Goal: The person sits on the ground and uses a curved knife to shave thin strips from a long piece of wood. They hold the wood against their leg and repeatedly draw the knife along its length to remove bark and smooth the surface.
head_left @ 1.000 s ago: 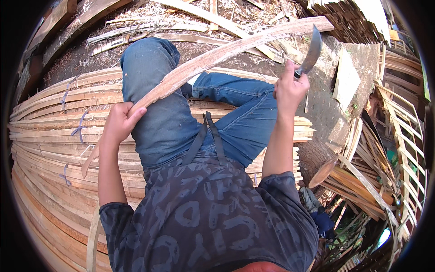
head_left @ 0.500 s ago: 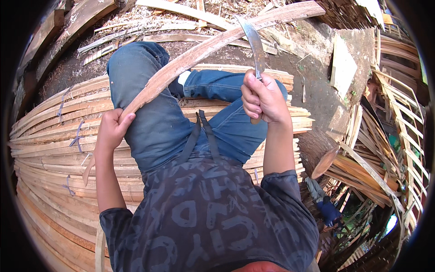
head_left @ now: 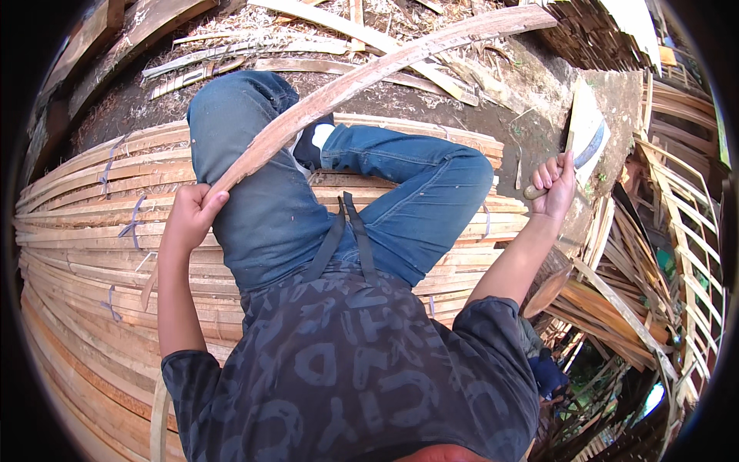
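Observation:
A long, slightly curved strip of rough wood [head_left: 339, 91] slants across my left thigh and reaches up to the far right. My left hand [head_left: 192, 215] is closed round its near end, by the thigh. Out to the right, my right hand [head_left: 553, 186] grips the handle of a curved knife [head_left: 591, 146], well apart from the strip. The knife's blade shows against a pale board, and its handle end sticks out on the left of the fist.
I sit on bundles of sawn wooden strips [head_left: 92, 258] tied with purple string. Shavings and loose slats [head_left: 308, 48] lie on the ground ahead. A pale board [head_left: 589, 127], a log end [head_left: 548, 292] and stacked thin slats [head_left: 616, 316] are at the right. Thick beams [head_left: 115, 61] stand far left.
My right hand with the knife has swung right and away from the strip, where the blade was beside the wood. The left hand and the strip stay almost in place.

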